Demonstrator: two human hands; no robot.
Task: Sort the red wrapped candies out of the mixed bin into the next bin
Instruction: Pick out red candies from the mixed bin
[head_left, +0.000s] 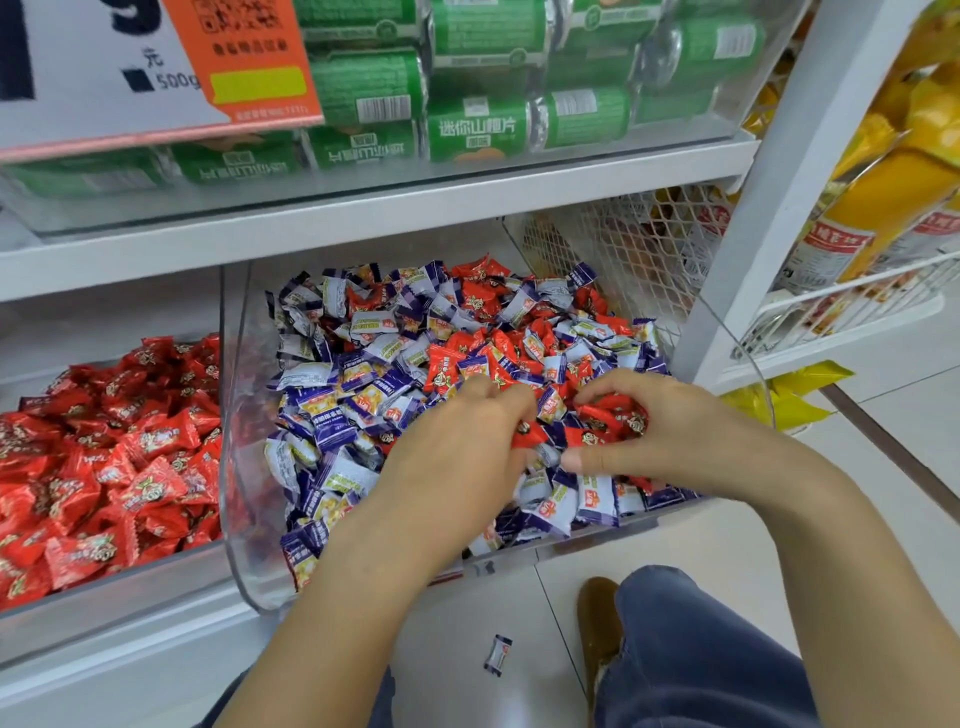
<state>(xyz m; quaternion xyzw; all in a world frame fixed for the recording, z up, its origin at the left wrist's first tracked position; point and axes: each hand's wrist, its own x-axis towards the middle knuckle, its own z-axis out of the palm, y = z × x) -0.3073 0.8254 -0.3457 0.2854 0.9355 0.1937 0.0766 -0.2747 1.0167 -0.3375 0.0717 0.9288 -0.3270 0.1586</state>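
Observation:
The clear mixed bin (244, 561) holds purple-and-white candies with red wrapped candies scattered through them. Both hands are inside it, near its front right. My left hand (462, 441) curls its fingers round a red candy (527, 434) at its fingertips. My right hand (660, 431) cups several red candies (610, 418) under curled fingers. More red candies (483, 296) lie toward the back of the pile. The neighbouring bin (31, 608) on the left is full of red candies only.
A shelf of green cans (478, 130) overhangs the bins, with a price sign (156, 62) at upper left. A wire mesh basket (639, 249) borders the mixed bin's right. One purple candy (497, 654) lies on the floor by my shoe (597, 639). Yellow packets hang at right.

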